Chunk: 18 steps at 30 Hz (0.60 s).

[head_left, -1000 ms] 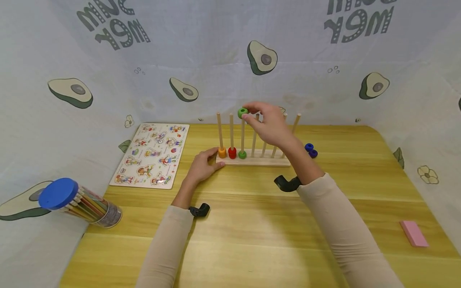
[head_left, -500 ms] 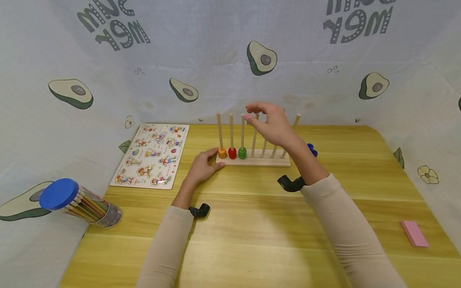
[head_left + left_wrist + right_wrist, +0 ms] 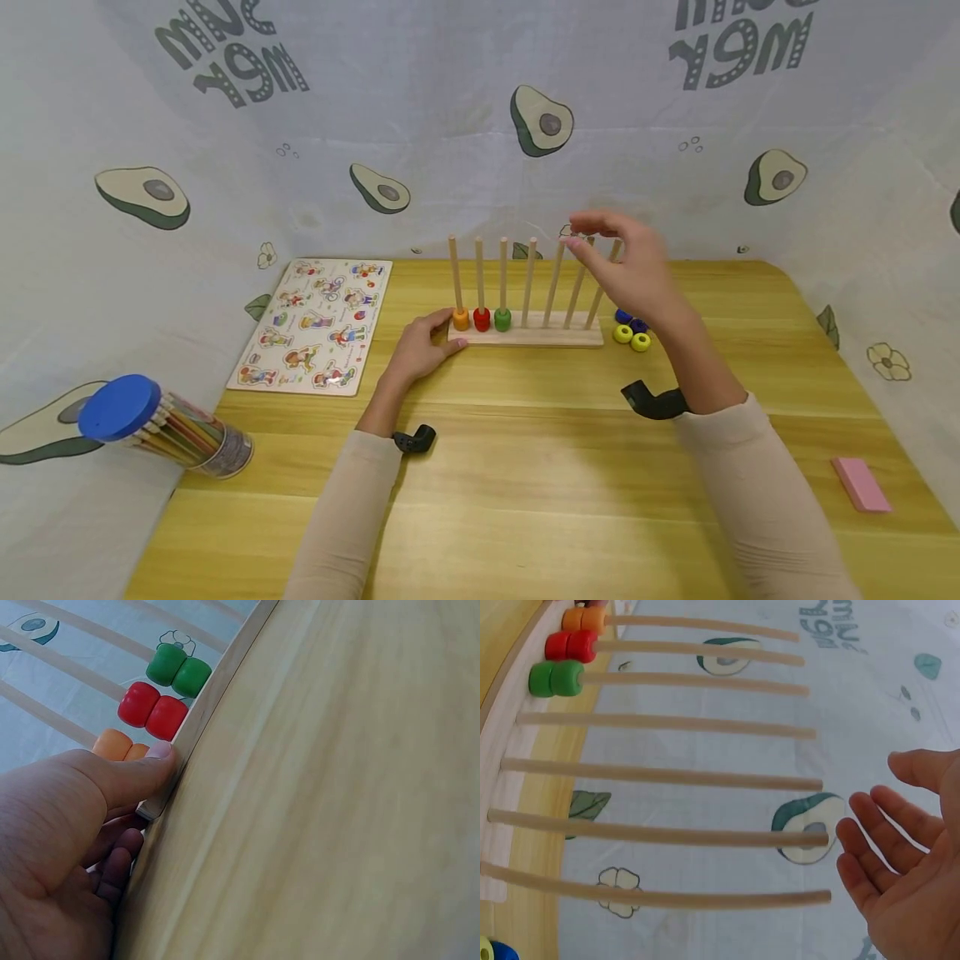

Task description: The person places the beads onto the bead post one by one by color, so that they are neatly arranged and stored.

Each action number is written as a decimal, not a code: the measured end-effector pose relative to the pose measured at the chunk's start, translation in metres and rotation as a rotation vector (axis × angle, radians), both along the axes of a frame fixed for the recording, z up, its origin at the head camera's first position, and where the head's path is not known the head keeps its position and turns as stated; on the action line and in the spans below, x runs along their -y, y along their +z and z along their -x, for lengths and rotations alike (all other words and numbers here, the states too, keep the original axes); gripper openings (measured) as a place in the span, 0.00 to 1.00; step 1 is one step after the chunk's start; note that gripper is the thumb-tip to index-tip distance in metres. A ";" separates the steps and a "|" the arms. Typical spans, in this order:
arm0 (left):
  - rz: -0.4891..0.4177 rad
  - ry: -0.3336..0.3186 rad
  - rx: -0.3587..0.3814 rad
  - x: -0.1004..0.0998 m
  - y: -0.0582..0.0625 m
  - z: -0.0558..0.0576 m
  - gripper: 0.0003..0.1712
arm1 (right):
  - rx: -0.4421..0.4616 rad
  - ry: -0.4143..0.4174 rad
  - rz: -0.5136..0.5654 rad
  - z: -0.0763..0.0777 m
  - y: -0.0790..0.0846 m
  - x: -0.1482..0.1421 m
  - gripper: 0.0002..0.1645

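A wooden peg rack (image 3: 540,337) with several upright pegs stands on the table in the head view. Its three leftmost pegs carry orange beads (image 3: 461,319), red beads (image 3: 482,320) and green beads (image 3: 502,320), two per peg. My left hand (image 3: 422,348) grips the left end of the base, thumb on the front edge and fingers behind. Above the rack's right end, my right hand (image 3: 630,268) holds nothing, its fingers loosely bent and parted from the thumb near the peg tops. Right of the base lie yellow beads (image 3: 640,342) and blue beads (image 3: 622,317).
A picture puzzle board (image 3: 315,325) lies to the left. Nearer the left edge stands a tub of pencils (image 3: 187,433) with a blue lid. A pink block (image 3: 862,485) rests on the far right of the table. A patterned cloth (image 3: 465,125) hangs behind.
The right hand let go of a green bead, which slid down onto the other green one. That hand then moved right, uncovering the yellow beads. The left hand stayed on the base.
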<state>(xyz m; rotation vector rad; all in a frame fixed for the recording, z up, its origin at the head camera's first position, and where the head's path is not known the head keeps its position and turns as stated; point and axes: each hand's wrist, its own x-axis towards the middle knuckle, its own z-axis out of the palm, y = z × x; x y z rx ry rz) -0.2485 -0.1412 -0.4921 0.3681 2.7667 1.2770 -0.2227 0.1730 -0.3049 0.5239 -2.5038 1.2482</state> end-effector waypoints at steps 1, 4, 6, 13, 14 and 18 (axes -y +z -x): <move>-0.002 0.001 0.001 0.000 0.000 0.000 0.40 | 0.002 -0.017 0.004 -0.002 0.000 -0.006 0.21; -0.004 0.005 0.001 0.000 0.000 0.000 0.40 | 0.007 -0.063 0.018 -0.008 -0.001 -0.021 0.22; -0.002 0.006 -0.003 0.001 0.000 0.000 0.40 | 0.016 -0.087 0.027 -0.011 -0.004 -0.030 0.22; -0.010 -0.004 -0.006 0.001 -0.001 0.001 0.40 | 0.084 -0.205 -0.022 -0.018 -0.032 -0.070 0.28; -0.013 -0.004 -0.005 0.000 -0.001 0.001 0.40 | 0.097 -0.220 -0.034 -0.020 -0.037 -0.075 0.29; -0.015 -0.005 -0.004 0.000 0.000 0.000 0.40 | 0.158 -0.240 -0.069 -0.024 -0.057 -0.095 0.30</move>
